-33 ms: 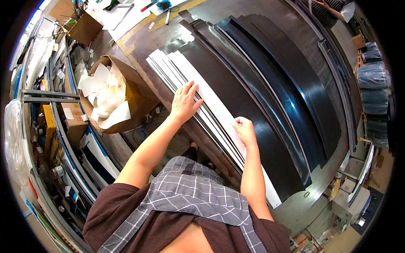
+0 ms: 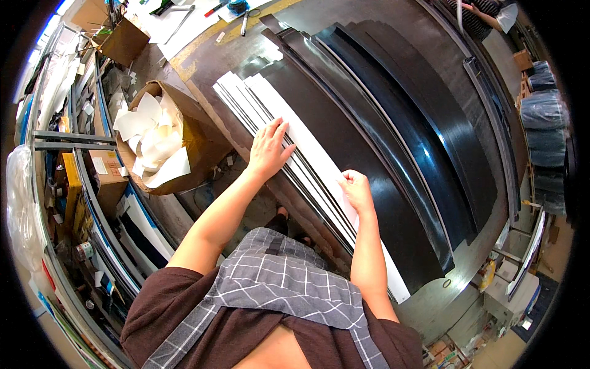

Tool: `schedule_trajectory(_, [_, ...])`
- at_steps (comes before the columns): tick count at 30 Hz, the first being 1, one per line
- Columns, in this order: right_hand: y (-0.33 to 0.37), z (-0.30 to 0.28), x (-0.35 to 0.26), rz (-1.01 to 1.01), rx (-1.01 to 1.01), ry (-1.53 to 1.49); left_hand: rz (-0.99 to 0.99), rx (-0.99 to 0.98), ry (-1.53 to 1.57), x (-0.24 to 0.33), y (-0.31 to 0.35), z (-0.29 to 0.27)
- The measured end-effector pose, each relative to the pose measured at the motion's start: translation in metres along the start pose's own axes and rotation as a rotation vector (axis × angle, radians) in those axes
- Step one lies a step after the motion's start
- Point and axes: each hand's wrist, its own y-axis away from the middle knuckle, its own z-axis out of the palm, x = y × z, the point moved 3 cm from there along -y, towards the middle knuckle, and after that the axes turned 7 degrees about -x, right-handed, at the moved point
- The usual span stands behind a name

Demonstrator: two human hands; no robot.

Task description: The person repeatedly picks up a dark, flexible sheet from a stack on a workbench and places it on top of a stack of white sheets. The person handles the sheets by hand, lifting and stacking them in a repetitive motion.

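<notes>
Long white strips (image 2: 236, 101) with dark edges lie side by side on the table (image 2: 215, 114), running from upper left to lower right. My left hand (image 2: 268, 149) rests on them with its fingers stretched out. Lower and to the right, my right hand (image 2: 358, 192) has its thumb and fingers closed on the edge of the rightmost, wider white strip (image 2: 307, 141). This strip lies beside and partly along a broad black sheet (image 2: 319, 117). Beyond it, glossy black sheets (image 2: 393, 129) are laid in overlapping stacks.
Left of the table stands a cardboard box (image 2: 206, 141) full of white scraps. A metal rack (image 2: 74, 140) holds sheets and boxes at far left. A pen (image 2: 244, 24) lies on the table's far end. Another person (image 2: 482, 21) is at the far right, above wrapped bundles (image 2: 544, 111).
My hands and the strips stay in place. At the far right, a pale rod-like thing beside the other person has shifted slightly.
</notes>
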Motion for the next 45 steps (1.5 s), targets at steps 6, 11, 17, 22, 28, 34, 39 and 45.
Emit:
schedule_trajectory(6, [-0.002,-0.001,-0.001,-0.007,0.026,0.078,0.027,0.031,-0.007,-0.004,-0.004,-0.002])
schedule_trajectory(11, [-0.003,0.0,-0.006,0.012,0.009,0.082,0.014,0.093,-0.053,-0.026,-0.026,-0.013])
schedule_trajectory(17, [-0.005,-0.002,-0.006,-0.02,0.023,0.111,-0.062,0.109,-0.104,-0.063,-0.063,-0.03])
schedule_trajectory(22, [-0.001,-0.005,-0.007,0.02,0.028,0.136,-0.126,0.101,-0.081,-0.064,-0.072,-0.027])
schedule_trajectory(28, [0.082,-0.068,0.028,0.229,-0.176,0.23,-0.143,0.1,-0.119,-0.067,-0.072,-0.026])
schedule_trajectory(34, [0.154,-0.1,0.068,0.414,-0.001,0.304,-0.221,0.04,-0.155,-0.063,-0.078,-0.025])
schedule_trajectory(39, [0.156,-0.096,0.067,0.389,0.062,0.403,-0.245,0.002,-0.184,-0.061,-0.078,-0.025])
schedule_trajectory(45, [0.156,-0.094,0.059,0.395,0.088,0.466,-0.249,-0.015,-0.234,-0.066,-0.082,-0.022])
